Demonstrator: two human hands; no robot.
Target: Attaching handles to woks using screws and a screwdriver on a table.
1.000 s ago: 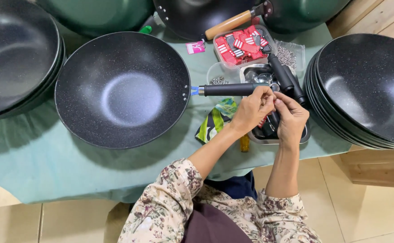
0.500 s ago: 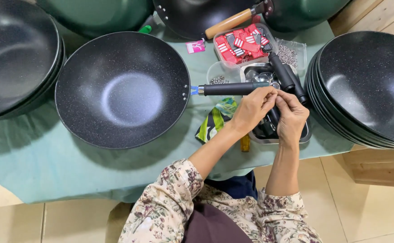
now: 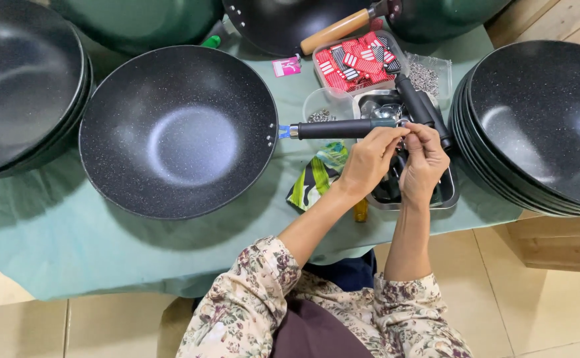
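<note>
The left hand (image 3: pixel 368 161) and right hand (image 3: pixel 424 161) met at the free end of the wok's black handle (image 3: pixel 343 128), fingers curled nearly closed, pinching that tip together; what small part sat between the fingertips could not be told. The handle ran toward nine o'clock into the speckled black wok (image 3: pixel 177 131) on the green tablecloth (image 3: pixel 58 238). Beneath the hands lay a metal tray (image 3: pixel 444 196) of dark parts. At twelve o'clock sat a box of red packets (image 3: pixel 355 63); at three o'clock, a stack of woks (image 3: pixel 538 122).
</note>
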